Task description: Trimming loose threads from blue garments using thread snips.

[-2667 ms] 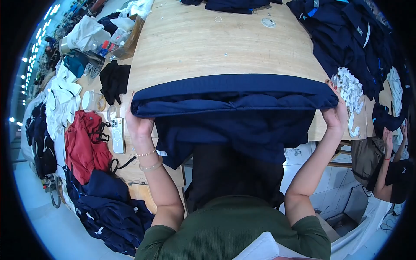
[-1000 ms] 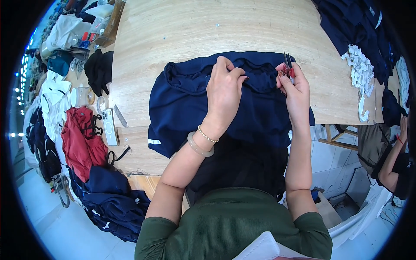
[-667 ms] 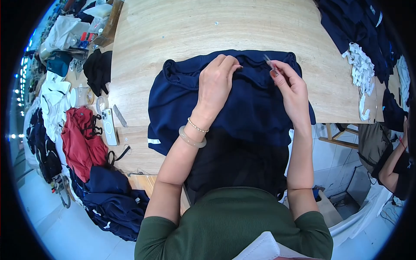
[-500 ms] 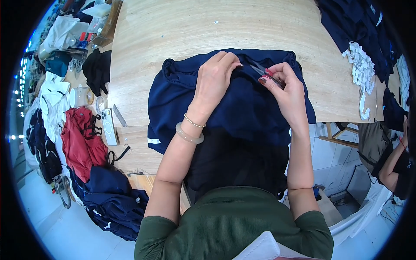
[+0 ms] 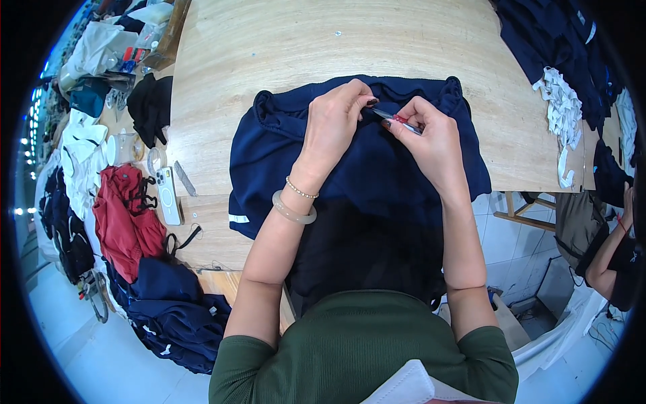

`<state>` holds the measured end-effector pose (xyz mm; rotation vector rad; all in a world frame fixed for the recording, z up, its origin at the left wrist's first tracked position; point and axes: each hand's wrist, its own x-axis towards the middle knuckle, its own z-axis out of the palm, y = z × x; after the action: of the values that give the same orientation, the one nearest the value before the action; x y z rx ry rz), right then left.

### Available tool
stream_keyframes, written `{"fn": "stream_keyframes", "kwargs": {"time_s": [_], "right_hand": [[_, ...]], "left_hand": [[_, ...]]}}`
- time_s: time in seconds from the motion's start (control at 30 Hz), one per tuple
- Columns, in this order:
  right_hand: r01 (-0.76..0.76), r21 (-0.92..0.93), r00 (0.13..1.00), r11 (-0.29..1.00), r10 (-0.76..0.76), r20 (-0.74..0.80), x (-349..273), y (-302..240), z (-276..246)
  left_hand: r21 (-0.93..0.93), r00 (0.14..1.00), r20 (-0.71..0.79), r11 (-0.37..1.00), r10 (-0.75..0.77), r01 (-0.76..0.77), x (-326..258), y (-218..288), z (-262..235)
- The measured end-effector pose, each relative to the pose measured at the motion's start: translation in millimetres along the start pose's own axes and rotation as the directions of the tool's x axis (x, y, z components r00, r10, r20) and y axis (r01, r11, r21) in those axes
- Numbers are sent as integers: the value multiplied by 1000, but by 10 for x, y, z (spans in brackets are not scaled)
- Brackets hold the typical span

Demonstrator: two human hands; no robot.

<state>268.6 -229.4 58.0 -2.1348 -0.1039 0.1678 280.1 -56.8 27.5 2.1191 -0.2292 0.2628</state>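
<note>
A navy blue garment (image 5: 269,178) with a gathered edge lies spread over the near part of the wooden table, partly hanging toward me. My left hand (image 5: 338,116) is closed in a pinch on the garment near its far edge. Between the fingers of my right hand (image 5: 429,135) is a small pair of thread snips (image 5: 397,120) with pointed metal blades. The tips of the blades reach close to my left fingertips. Whether they touch a thread there is too small to tell.
A white phone (image 5: 168,195) and a grey blade-like strip (image 5: 184,178) lie at the left, by a red garment (image 5: 128,219). White cloth strips (image 5: 562,114) and navy garments (image 5: 548,50) lie at the right. Another person's arm (image 5: 609,249) shows at the far right.
My right hand has moved left and slightly nearer to me, bringing the snips' tips up to my left fingertips. The blades looked spread before and now look together. The garment stays in place.
</note>
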Motion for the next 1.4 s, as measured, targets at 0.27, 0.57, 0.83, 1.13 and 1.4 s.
{"fn": "stream_keyframes", "kwargs": {"time_s": [0.27, 0.57, 0.83, 1.13, 1.4], "right_hand": [[30, -5, 1000, 1000, -30, -3, 32, -13, 40], [-7, -4, 1000, 1000, 7, 8, 22, -52, 58], [0, -10, 1000, 1000, 0, 10, 9, -59, 58], [34, 25, 999, 999, -34, -8, 31, -44, 110], [34, 28, 999, 999, -34, -4, 32, -49, 129]], "left_hand": [[-30, 1000, -5, 1000, -1, 1, -16, 16, -10], [-93, 991, 3, 987, -130, 130, -6, 40, -22], [-107, 988, 17, 983, -151, 152, -14, 41, -12], [-110, 990, 17, 984, -142, 143, -13, 58, -12], [-100, 990, 24, 985, -141, 143, -14, 47, -25]]}}
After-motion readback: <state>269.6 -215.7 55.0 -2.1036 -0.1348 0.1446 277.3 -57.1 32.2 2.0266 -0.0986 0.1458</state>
